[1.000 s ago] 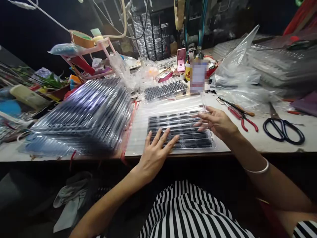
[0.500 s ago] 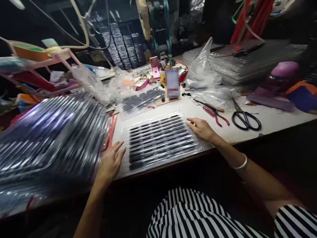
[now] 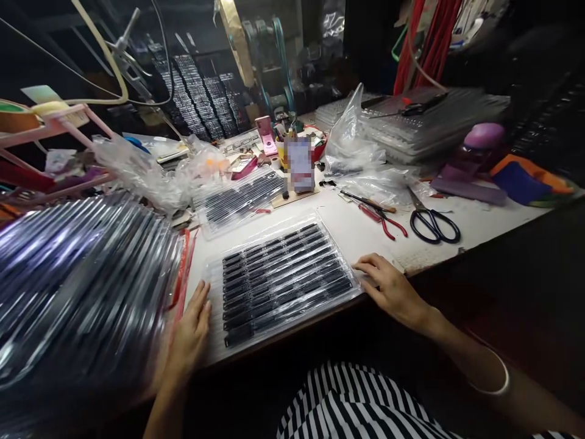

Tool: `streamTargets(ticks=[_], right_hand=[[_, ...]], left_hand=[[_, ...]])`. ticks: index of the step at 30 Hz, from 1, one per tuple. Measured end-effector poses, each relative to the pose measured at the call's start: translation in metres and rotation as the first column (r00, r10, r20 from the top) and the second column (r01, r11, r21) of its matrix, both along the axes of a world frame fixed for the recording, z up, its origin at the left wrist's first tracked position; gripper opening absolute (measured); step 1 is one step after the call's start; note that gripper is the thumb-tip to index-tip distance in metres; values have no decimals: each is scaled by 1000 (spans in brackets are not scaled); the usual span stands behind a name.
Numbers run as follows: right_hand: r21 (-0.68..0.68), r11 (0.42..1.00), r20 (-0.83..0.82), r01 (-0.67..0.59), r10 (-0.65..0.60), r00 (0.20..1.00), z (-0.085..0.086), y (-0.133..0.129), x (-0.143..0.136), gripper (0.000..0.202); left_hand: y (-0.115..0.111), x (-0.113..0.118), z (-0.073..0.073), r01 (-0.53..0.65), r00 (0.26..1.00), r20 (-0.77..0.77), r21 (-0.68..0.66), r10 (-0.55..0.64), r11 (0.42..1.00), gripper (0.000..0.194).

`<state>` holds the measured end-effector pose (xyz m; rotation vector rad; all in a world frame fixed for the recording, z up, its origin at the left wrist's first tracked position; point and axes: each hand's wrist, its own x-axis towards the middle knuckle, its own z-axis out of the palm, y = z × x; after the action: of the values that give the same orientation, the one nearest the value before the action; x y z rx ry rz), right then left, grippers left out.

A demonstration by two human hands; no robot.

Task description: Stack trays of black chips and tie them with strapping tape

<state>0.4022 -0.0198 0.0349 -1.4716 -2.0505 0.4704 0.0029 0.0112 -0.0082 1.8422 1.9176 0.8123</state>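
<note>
A clear plastic tray (image 3: 278, 286) with several rows of slim black pieces lies at the front edge of the white table. My left hand (image 3: 194, 323) rests along the tray's left edge, fingers stretched out and holding nothing. At its right front corner, my right hand (image 3: 388, 292) touches the rim with thumb and fingers apart. To the left of my left hand rises a big stack of filled clear trays (image 3: 82, 280), blurred in part. Behind the front tray lies another clear tray (image 3: 244, 198) with black pieces.
Red-handled pliers (image 3: 381, 221) and dark-handled scissors (image 3: 434, 224) lie to the right. A phone (image 3: 300, 163) stands at the back beside crumpled plastic bags (image 3: 351, 146). Further right are stacked clear trays (image 3: 420, 128) and a purple object (image 3: 479, 152). A pink rack (image 3: 68, 131) stands left.
My right hand has moved down the tray's right side to its front corner. My left hand stays at the left edge. The whole view has shifted.
</note>
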Motion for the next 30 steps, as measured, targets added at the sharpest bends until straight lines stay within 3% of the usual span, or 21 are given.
streamTargets(ticks=[2, 5, 7, 10, 15, 20, 25, 30], right_hand=[[-37, 999, -86, 14, -17, 996, 4, -7, -4, 7], [-129, 989, -201, -73, 46, 978, 11, -12, -10, 10], [-116, 982, -199, -149, 124, 972, 13, -14, -12, 14], [-27, 975, -31, -220, 219, 975, 12, -15, -13, 24], [126, 956, 272, -265, 223, 936, 13, -17, -20, 23], [174, 913, 396, -368, 277, 875, 14, -18, -22, 20], [111, 927, 353, -360, 302, 886, 12, -19, -17, 23], [81, 938, 101, -338, 329, 939, 31, -25, -3, 23]], left_hand=[[0, 0, 2, -15, 999, 39, -21, 16, 1000, 59], [1, 2, 5, -30, 997, 64, -31, 32, 999, 59], [0, 5, 7, -33, 997, 68, -38, 35, 999, 61], [0, 7, 9, -32, 997, 63, -47, 35, 998, 61], [-2, 6, 7, -37, 996, 76, -65, 41, 997, 60], [0, -1, 1, -5, 991, 131, -96, 18, 995, 62], [2, -3, 3, 14, 986, 167, -96, 3, 995, 60], [-1, -2, 19, -11, 983, 180, -141, 37, 990, 56]])
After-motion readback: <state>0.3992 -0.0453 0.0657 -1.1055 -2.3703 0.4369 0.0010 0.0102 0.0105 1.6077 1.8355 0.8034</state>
